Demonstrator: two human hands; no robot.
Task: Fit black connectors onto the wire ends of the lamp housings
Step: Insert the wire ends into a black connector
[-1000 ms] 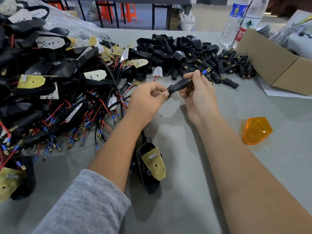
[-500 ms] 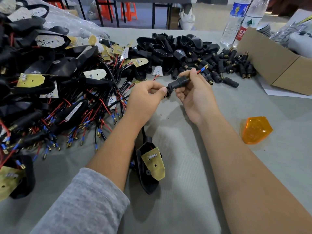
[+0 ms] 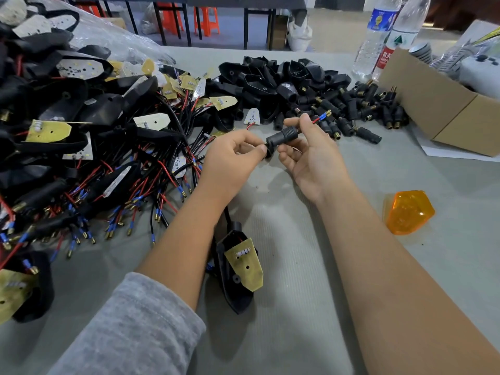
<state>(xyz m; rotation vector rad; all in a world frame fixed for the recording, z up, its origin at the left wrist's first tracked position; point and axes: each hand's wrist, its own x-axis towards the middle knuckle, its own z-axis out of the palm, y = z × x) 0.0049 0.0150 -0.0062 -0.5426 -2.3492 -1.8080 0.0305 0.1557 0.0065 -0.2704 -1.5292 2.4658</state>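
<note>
While the left hand [image 3: 230,161] pinches its near end, black connector [image 3: 281,137] gripped by right hand [image 3: 311,155], wire tips [image 3: 323,116] protruding, above lamp housing [image 3: 238,272], beyond it 2 bottles [image 3: 378,36], labels unreadable.

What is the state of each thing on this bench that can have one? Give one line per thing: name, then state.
Black connector: held off the table, threaded on the wire.
Wire ends: sticking out past the connector.
Left hand: pinching the connector's near end.
Right hand: pinching the connector's far end.
Lamp housing: lying on the table, open, board showing.
Orange lens: loose, fitted to nothing.
Cardboard box: open.
</note>
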